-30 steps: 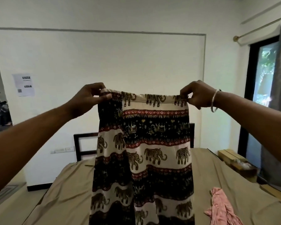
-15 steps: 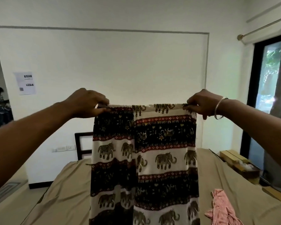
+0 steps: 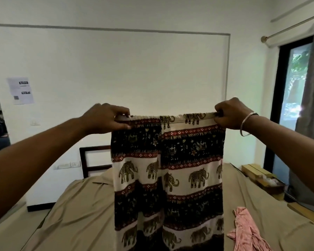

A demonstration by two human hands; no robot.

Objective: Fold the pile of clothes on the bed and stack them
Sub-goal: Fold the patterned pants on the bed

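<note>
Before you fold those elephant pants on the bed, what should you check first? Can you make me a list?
1. Left hand grips the waistband corner: ok.
2. Right hand grips the other corner: ok.
3. Elephant pants hang straight, waistband level: ok.
4. Bare spot on the bed to lay them down: ok.
5. Pink garment lies to the right, apart from the pants: ok.
6. Pant legs' bottom ends untangled: cannot tell, they run out of view.
</note>
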